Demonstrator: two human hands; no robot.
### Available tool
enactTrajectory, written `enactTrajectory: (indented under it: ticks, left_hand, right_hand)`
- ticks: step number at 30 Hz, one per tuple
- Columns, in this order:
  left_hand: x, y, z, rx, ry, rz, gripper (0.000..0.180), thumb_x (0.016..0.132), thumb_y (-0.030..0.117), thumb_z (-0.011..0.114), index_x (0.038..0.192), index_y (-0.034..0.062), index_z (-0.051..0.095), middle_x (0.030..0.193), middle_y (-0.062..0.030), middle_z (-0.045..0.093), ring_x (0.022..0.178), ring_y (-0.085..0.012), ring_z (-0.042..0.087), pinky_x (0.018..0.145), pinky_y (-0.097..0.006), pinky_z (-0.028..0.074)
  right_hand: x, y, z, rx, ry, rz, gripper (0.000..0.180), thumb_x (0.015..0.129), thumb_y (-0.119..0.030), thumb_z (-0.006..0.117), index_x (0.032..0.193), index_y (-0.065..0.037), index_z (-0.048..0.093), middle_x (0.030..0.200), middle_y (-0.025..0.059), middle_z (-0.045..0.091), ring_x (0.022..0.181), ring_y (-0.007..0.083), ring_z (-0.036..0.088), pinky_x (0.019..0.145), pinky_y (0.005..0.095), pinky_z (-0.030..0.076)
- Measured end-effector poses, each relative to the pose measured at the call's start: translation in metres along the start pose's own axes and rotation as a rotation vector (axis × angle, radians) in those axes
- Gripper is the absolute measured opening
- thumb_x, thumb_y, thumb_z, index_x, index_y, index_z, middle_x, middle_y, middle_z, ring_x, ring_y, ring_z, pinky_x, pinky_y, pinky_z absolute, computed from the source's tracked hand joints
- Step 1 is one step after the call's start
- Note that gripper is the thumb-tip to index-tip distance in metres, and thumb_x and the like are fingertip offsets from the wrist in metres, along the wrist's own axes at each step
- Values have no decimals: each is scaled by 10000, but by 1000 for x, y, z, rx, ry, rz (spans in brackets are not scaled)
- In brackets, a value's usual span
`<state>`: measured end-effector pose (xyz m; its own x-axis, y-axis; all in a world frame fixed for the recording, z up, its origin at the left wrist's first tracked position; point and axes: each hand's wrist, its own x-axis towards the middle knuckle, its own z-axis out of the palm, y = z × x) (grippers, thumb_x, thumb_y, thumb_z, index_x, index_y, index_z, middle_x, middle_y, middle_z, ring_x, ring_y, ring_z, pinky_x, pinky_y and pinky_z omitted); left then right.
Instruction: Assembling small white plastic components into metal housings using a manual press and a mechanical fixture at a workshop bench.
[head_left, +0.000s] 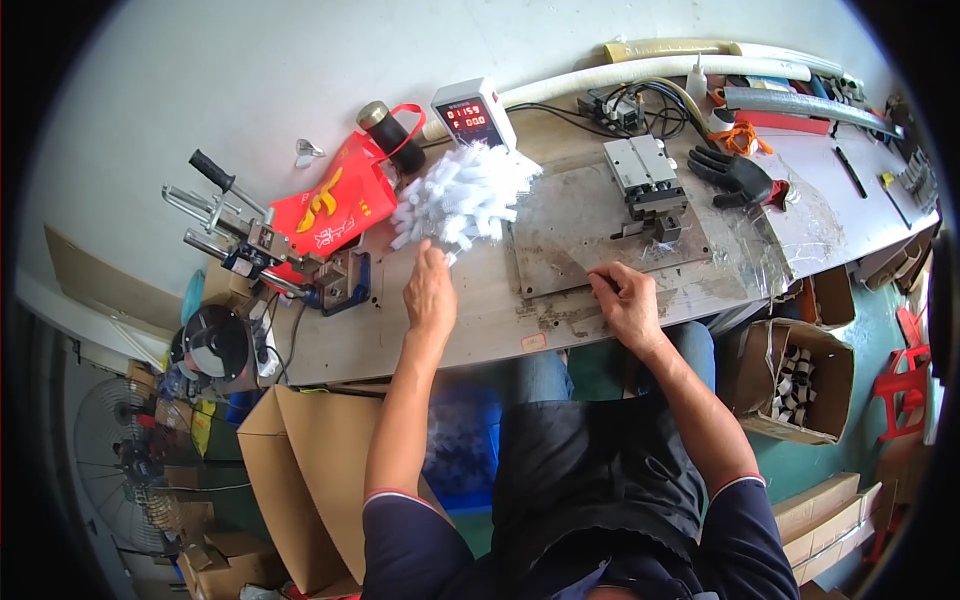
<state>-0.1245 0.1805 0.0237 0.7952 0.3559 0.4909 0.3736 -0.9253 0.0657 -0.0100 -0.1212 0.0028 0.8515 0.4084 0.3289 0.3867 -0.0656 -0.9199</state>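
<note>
A heap of short white mesh-like pieces lies on the workbench in front of me. My left hand is at the heap's near edge, its fingers drawn together. One white piece shows beside its thumb side, but I cannot tell whether the fingers hold it. My right hand rests at the front edge of a flat metal plate, fingers curled and thumb pressed in. What they pinch, if anything, is hidden. On the plate's far right stands a small press fixture with a grey block on top.
A counter box with red digits stands behind the heap, near a dark flask and red bag. A lever clamp tool is at left, a black glove at right. Cardboard boxes and a blue bin sit below.
</note>
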Motion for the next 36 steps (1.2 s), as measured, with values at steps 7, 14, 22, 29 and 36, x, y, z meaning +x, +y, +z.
enactTrajectory:
  ticks: [7, 14, 22, 29, 36]
  left_hand:
    - [-39, 41, -17, -375, -51, 62, 67, 994, 77, 603, 1041, 58, 560, 897, -167, 656, 881, -383, 657, 736, -504, 510]
    - [-25, 137, -10, -713, -18, 393, 72, 981, 56, 636, 1021, 40, 578, 928, -143, 649, 875, -379, 665, 742, -453, 526]
    - [5, 190, 1, -993, -281, 470, 113, 955, 50, 696, 1051, 34, 639, 1011, -116, 681, 838, -270, 680, 741, -379, 545]
    - [38, 188, 34, -973, 121, 67, 138, 940, 73, 723, 1068, 33, 688, 1049, -78, 697, 779, -171, 656, 742, -334, 553]
    - [39, 169, 57, -1243, -77, -338, 117, 997, 96, 651, 1076, 25, 701, 880, -8, 674, 768, -90, 646, 648, -255, 538]
  right_hand:
    - [-1, 0, -3, -75, 80, -127, 99, 924, -69, 707, 1000, -14, 736, 870, 144, 724, 725, 257, 706, 665, 341, 535]
    - [1, -15, -22, -400, -97, -438, 94, 836, -137, 754, 877, -60, 720, 879, 92, 709, 829, 332, 686, 727, 436, 551]
    - [-2, -13, -87, -349, -317, -28, 120, 829, -154, 728, 854, -38, 720, 758, 131, 701, 710, 308, 698, 659, 406, 543]
    - [11, 9, -99, -382, 16, 200, 209, 791, -224, 703, 810, -16, 721, 725, 171, 702, 683, 340, 704, 695, 425, 555]
    - [31, 12, -80, -536, 195, 254, 202, 791, -219, 687, 800, -23, 733, 750, 173, 722, 748, 342, 728, 734, 421, 563]
